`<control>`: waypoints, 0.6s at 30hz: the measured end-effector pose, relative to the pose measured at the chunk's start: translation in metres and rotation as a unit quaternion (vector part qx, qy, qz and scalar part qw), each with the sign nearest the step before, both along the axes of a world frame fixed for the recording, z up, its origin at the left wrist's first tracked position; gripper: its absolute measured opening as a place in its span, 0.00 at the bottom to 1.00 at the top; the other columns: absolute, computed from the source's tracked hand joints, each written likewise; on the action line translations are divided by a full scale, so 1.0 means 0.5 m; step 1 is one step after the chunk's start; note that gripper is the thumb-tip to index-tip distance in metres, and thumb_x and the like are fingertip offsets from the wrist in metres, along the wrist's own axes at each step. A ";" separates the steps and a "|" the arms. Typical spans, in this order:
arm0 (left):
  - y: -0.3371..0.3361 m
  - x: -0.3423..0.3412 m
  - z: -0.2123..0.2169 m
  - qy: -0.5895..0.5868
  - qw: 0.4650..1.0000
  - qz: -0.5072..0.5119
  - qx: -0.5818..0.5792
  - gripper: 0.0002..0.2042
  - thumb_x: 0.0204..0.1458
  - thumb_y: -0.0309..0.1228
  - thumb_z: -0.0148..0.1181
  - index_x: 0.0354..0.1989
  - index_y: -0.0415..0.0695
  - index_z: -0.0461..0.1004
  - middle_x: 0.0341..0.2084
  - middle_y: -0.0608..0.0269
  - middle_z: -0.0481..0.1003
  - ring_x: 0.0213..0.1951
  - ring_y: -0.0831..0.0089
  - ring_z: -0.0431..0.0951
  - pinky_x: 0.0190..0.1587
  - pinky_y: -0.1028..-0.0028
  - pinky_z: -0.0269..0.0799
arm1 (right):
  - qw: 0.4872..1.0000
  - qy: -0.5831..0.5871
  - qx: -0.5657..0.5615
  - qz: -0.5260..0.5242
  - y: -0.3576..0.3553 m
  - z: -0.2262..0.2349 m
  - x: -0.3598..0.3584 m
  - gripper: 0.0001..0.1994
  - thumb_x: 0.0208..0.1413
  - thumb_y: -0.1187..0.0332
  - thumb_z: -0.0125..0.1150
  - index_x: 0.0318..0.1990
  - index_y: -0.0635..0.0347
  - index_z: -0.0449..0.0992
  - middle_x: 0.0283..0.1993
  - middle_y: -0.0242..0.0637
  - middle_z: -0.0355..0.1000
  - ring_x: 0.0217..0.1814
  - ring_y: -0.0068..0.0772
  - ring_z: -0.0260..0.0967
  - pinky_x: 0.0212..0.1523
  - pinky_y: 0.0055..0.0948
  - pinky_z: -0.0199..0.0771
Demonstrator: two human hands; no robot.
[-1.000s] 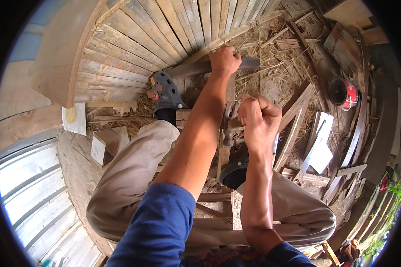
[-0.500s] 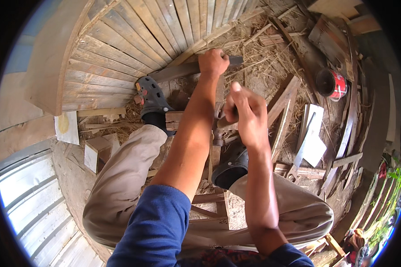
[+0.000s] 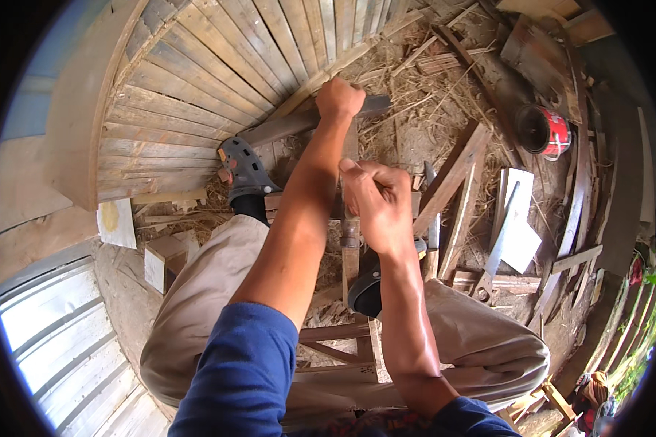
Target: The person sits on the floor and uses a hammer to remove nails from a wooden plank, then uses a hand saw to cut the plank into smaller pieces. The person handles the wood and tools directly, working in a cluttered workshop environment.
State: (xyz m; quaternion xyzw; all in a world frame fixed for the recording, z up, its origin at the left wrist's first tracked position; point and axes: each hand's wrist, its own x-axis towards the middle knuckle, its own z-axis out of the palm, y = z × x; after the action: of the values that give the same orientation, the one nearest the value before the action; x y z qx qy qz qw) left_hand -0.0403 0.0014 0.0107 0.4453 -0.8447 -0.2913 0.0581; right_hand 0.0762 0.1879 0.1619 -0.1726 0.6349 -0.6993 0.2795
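My left hand is closed round a dark narrow board, near the board's right end. This board runs beside the slatted wooden panel and reaches my left clog. Closer to me, my right hand is clenched on what looks like a hammer. A worn round metal end of it shows below the fingers; the handle is mostly hidden by my hand. Wooden pieces lie beneath, between my feet, partly covered by my forearms. My right clog stands beside them.
A handsaw lies on a white sheet at the right. Behind it stands a red can. Loose planks, straw and scraps litter the floor. The slatted panel rises at the far left, corrugated metal at the near left.
My right hand has shifted left and slightly lower with the hammer. My left hand has moved slightly left, still on the board. A grey strip now shows right of my right hand.
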 end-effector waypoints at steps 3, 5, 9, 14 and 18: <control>-0.006 -0.002 0.005 -0.024 0.999 -0.018 0.018 0.19 0.50 0.43 0.57 0.34 0.36 0.82 0.34 0.40 0.80 0.41 0.47 0.81 0.46 0.58 0.77 | 0.999 -0.035 0.032 0.005 -0.009 0.012 -0.001 0.19 0.60 0.69 0.58 0.16 0.65 0.66 0.15 0.26 0.60 0.20 0.13 0.52 0.19 0.25 0.51; -0.010 -0.004 0.010 -0.021 0.999 -0.026 0.021 0.19 0.51 0.42 0.57 0.33 0.36 0.82 0.34 0.40 0.80 0.41 0.48 0.81 0.46 0.58 0.77 | 0.999 -0.026 0.037 -0.022 -0.012 0.031 0.006 0.17 0.58 0.72 0.56 0.16 0.65 0.66 0.15 0.25 0.60 0.19 0.14 0.53 0.19 0.24 0.52; -0.020 -0.013 0.014 -0.019 1.000 -0.021 0.009 0.19 0.50 0.42 0.58 0.33 0.36 0.81 0.34 0.42 0.81 0.41 0.50 0.82 0.46 0.59 0.77 | 0.993 0.117 -0.025 -0.011 0.030 0.058 0.082 0.12 0.48 0.73 0.58 0.15 0.62 0.67 0.14 0.34 0.63 0.17 0.25 0.59 0.27 0.30 0.62; -0.028 -0.015 -0.013 -0.056 0.996 -0.060 0.017 0.24 0.54 0.50 0.54 0.43 0.38 0.80 0.42 0.44 0.79 0.48 0.52 0.80 0.52 0.59 0.75 | 0.998 0.028 -0.031 -0.042 0.139 -0.006 0.203 0.13 0.45 0.76 0.57 0.14 0.61 0.61 0.13 0.33 0.60 0.15 0.28 0.59 0.18 0.26 0.57; -0.022 0.014 -0.018 -0.004 0.991 -0.134 0.012 0.35 0.59 0.60 0.46 0.60 0.39 0.69 0.54 0.44 0.74 0.59 0.51 0.72 0.61 0.57 0.66 | 0.990 0.044 -0.132 -0.002 0.188 -0.045 0.188 0.15 0.47 0.78 0.55 0.13 0.62 0.58 0.14 0.33 0.58 0.15 0.27 0.53 0.18 0.29 0.51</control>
State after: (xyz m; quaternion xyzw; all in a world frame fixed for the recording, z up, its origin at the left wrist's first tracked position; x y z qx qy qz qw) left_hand -0.0333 -0.0098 0.0016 0.3302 -0.8932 -0.3050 0.0103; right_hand 0.1703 0.2819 0.1396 -0.2371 0.5491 -0.7692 0.2247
